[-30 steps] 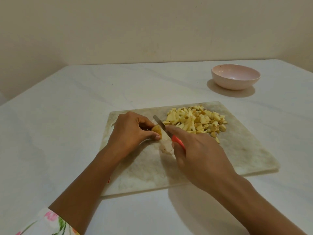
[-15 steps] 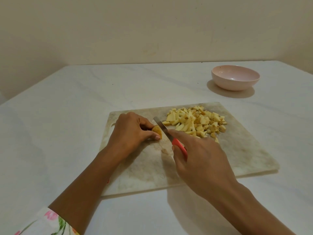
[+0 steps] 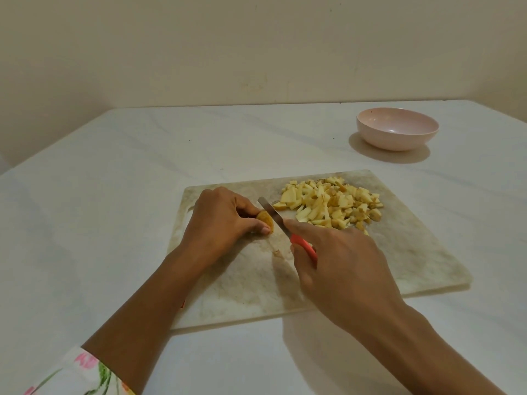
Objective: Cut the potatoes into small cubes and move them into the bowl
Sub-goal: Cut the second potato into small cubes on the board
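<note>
A small yellow-brown potato piece (image 3: 265,220) lies on the stained cutting board (image 3: 399,252), pinched by my left hand (image 3: 219,220). Just right of the piece runs the blade of a knife (image 3: 272,212) with a red handle. My right hand (image 3: 339,266) grips that handle, the forefinger stretched along the blade's back. A heap of cut potato cubes (image 3: 330,205) covers the board's far right part. The pink bowl (image 3: 397,132) stands empty on the table beyond the board, to the right.
The white table (image 3: 114,195) reaches to a beige wall at the back. The board's near edge lies under my forearms. A floral sleeve (image 3: 77,374) shows at the bottom left.
The knife and my right hand have drawn back slightly toward me along the potato piece. My left hand keeps its hold in the same place.
</note>
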